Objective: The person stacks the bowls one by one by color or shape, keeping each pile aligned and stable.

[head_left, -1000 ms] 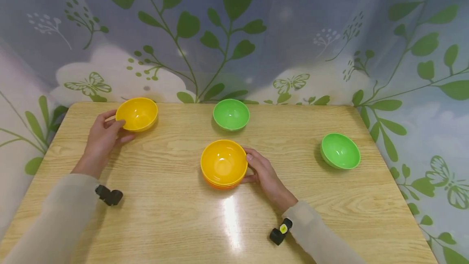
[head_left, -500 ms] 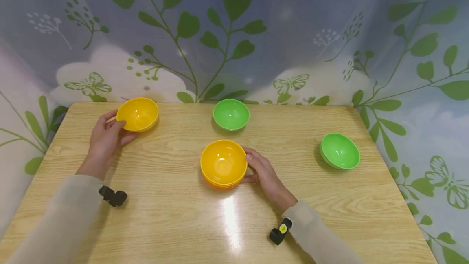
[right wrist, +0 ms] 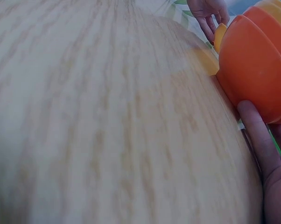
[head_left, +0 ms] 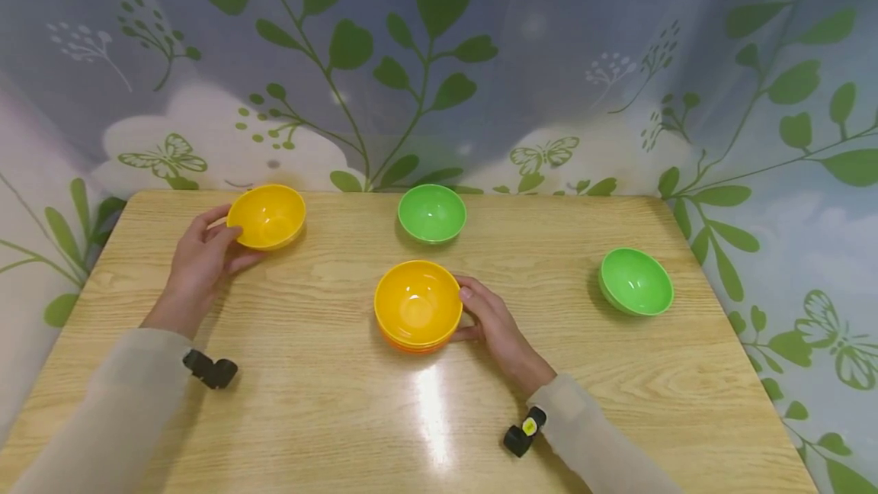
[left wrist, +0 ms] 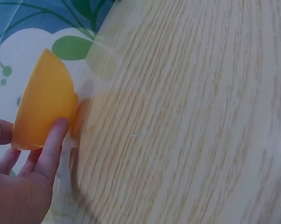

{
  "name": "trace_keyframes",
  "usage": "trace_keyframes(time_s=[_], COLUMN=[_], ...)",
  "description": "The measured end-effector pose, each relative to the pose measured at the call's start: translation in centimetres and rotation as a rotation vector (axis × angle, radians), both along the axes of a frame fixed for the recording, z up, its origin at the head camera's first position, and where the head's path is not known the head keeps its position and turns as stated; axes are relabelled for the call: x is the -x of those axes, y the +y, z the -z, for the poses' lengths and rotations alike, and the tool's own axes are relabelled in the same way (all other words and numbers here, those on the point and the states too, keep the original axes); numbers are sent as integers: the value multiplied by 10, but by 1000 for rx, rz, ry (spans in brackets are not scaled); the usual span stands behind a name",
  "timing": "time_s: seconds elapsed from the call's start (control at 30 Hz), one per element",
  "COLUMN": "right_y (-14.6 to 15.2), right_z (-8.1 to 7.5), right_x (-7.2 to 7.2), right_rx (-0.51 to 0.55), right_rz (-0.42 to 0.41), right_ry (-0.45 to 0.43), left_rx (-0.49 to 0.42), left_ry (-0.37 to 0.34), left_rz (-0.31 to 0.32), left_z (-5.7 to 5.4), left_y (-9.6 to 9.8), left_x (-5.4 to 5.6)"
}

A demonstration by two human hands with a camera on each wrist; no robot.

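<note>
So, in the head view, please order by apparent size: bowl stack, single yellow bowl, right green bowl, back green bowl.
Bowl stack
Single yellow bowl and right green bowl: too alike to rank
Back green bowl

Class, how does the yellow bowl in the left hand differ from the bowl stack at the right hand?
The yellow bowl is single; the bowl stack is several bowls nested. The yellow bowl shows only yellow; the bowl stack shows orange below yellow. Both have shiny yellow insides at the top.
</note>
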State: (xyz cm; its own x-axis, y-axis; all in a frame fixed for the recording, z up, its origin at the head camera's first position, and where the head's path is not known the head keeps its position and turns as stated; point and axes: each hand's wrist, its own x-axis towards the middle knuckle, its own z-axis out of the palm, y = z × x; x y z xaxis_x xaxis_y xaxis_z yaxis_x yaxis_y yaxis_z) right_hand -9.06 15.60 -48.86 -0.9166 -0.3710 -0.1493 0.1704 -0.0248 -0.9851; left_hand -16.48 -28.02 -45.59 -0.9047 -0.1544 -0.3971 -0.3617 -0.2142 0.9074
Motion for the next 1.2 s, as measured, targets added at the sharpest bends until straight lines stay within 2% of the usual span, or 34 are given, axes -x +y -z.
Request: trace_keyframes(time_s=[0.4,0.77,1.2], right_y=[0,0,-1], right_z=[1,0,-1], right_x=[0,0,-1], right_rx=[7,11,4], right_rz=[-1,-2,-2], right_ry=[-1,-2,-3], left_rx=[83,311,333], left_ry=[3,13,56], left_rz=[90,217,295], left_z=[-1,-6,-8], left_y=[4,16,28], left_x=[-3,-9,-14])
